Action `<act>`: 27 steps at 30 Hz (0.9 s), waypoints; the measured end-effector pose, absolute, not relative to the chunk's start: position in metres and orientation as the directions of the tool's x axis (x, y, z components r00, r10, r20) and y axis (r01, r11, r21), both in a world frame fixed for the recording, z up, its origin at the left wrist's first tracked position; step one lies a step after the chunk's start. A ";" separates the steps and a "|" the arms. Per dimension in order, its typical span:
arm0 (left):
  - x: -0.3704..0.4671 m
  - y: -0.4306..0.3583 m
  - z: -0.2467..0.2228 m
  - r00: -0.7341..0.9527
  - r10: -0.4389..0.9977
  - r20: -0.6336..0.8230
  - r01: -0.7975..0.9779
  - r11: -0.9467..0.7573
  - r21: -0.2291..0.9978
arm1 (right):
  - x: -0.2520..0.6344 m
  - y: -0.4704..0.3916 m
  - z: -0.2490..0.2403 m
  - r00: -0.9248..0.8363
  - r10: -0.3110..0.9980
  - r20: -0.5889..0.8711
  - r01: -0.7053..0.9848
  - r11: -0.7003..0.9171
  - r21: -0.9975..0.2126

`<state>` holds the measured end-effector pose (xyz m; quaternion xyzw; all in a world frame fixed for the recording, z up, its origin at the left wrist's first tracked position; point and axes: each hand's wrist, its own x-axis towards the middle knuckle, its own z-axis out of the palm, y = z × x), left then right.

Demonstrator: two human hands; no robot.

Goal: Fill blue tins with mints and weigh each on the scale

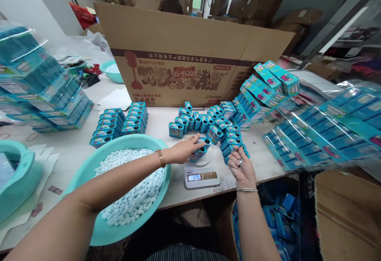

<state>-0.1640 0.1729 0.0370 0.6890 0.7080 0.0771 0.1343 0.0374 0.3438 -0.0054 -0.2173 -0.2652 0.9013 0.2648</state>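
Your left hand (184,151) reaches across a large, round turquoise plastic basin (79,179) of small white and pale-blue pellets (139,197). Its fingers are stretched out, not closed, over small blue printed containers with dark round openings (199,156), which sit on a white digital scale with a lit display (201,181). A gold-toned bracelet (161,158) circles that wrist.

Your right hand (242,167), ringed and wearing a silver-toned bangle (247,190), is just right of the scale, beside a row of similar blue containers (233,140). Its fingers curl in, fingertips near the thumb; whether they pinch anything, you cannot tell.

Beyond the scale stands a loose cluster of more containers (195,121); two neat columns of them (122,124) stand behind the basin. A wide brown cardboard box (178,29) rises at the back, with a person (172,4) beyond it.
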 end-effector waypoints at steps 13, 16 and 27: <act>-0.209 -0.002 0.051 -0.623 0.772 0.127 0.734 0.520 0.436 | 0.039 0.357 -0.003 -0.726 0.617 -0.303 -0.440 -0.756 -0.486; -0.218 -0.013 0.020 -0.639 0.763 0.091 0.711 0.542 0.447 | 0.028 0.361 -0.003 -0.708 0.638 -0.303 -0.461 -0.743 -0.486; -0.185 0.064 0.061 -0.471 0.850 0.234 0.825 0.331 0.458 | -0.012 0.349 0.015 -0.684 0.666 -0.297 -0.463 -0.711 -0.529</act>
